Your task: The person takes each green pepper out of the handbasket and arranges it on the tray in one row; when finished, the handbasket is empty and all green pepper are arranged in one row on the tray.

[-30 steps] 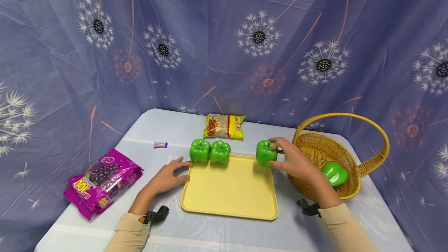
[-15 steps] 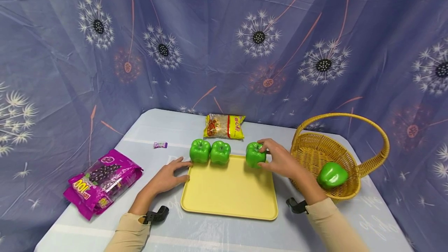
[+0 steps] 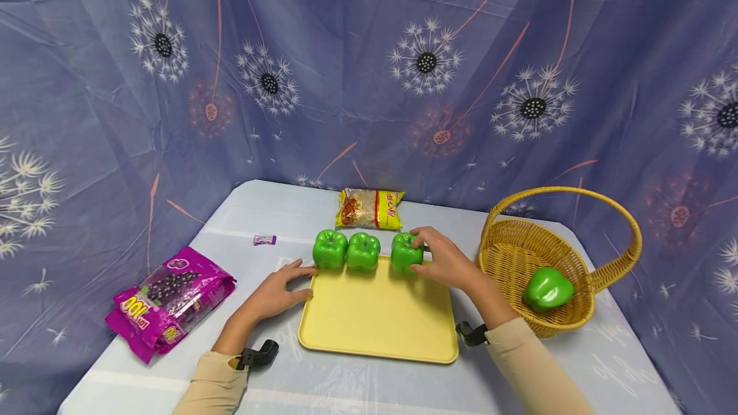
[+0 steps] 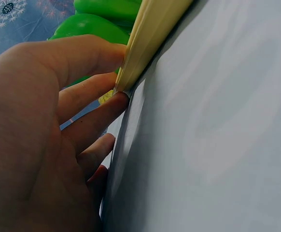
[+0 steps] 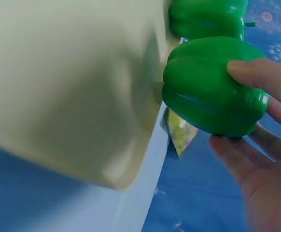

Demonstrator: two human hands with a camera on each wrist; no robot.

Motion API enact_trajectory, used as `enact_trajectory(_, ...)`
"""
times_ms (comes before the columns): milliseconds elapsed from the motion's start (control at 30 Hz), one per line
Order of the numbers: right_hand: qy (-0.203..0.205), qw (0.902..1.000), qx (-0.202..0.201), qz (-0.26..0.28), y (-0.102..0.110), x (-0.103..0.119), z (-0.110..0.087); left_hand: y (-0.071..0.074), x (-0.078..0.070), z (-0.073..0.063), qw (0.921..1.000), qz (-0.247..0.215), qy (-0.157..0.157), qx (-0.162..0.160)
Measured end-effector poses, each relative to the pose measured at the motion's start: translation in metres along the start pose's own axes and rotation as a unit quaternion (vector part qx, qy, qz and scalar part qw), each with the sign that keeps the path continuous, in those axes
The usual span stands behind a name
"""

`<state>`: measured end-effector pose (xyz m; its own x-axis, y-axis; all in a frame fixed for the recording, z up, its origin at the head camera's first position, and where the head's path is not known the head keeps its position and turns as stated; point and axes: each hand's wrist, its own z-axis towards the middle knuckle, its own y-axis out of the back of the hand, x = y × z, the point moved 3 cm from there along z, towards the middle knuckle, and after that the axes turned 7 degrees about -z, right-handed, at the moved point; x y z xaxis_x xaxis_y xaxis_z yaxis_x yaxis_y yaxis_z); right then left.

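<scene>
My right hand point(image 3: 446, 260) grips a green bell pepper point(image 3: 406, 252) between thumb and fingers, at the back edge of a yellow tray point(image 3: 375, 319). The right wrist view shows the thumb on one side of this pepper point(image 5: 208, 92) and fingers under the other. Two more green bell peppers stand side by side at the tray's back left: the outer pepper point(image 3: 330, 250) and the inner pepper point(image 3: 363, 252). With fingers extended, my left hand point(image 3: 279, 290) touches the tray's left edge. In the left wrist view, the fingertips meet the tray's rim point(image 4: 140, 43).
A wicker basket point(image 3: 507, 235) with a tall handle stands at the right, with a green bell pepper point(image 3: 548, 288) inside. Behind the tray lies a yellow snack bag point(image 3: 369, 208). A purple candy bag point(image 3: 173, 296) and a small wrapped candy point(image 3: 264, 239) lie at the left.
My right hand has moved left along the tray's back edge with its pepper, closer to the other two. The left hand has stayed at the tray's left edge.
</scene>
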<state>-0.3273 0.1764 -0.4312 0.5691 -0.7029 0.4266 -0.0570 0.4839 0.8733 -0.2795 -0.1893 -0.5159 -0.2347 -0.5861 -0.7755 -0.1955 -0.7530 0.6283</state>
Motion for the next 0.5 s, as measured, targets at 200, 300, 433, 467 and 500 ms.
enact_trajectory(200,0.002,1.0,0.002,-0.005,-0.008,0.001,0.007,-0.001,0.001,0.001,1.0,0.005,-0.002,0.001)
enact_trajectory(300,0.006,0.9999,0.001,-0.012,-0.011,0.003,0.01,-0.001,0.001,0.001,1.0,0.006,-0.004,-0.002)
enact_trajectory(433,0.006,0.9999,0.005,-0.015,-0.016,0.004,0.013,-0.001,0.001,0.001,1.0,0.005,-0.004,-0.002)
enact_trajectory(467,0.007,0.9999,0.007,-0.012,-0.017,0.004,0.014,-0.001,0.001,0.001,1.0,0.005,-0.003,-0.002)
enact_trajectory(500,0.007,0.9999,0.009,-0.011,-0.019,0.004,0.014,-0.001,0.001,0.001,1.0,0.005,-0.001,-0.002)
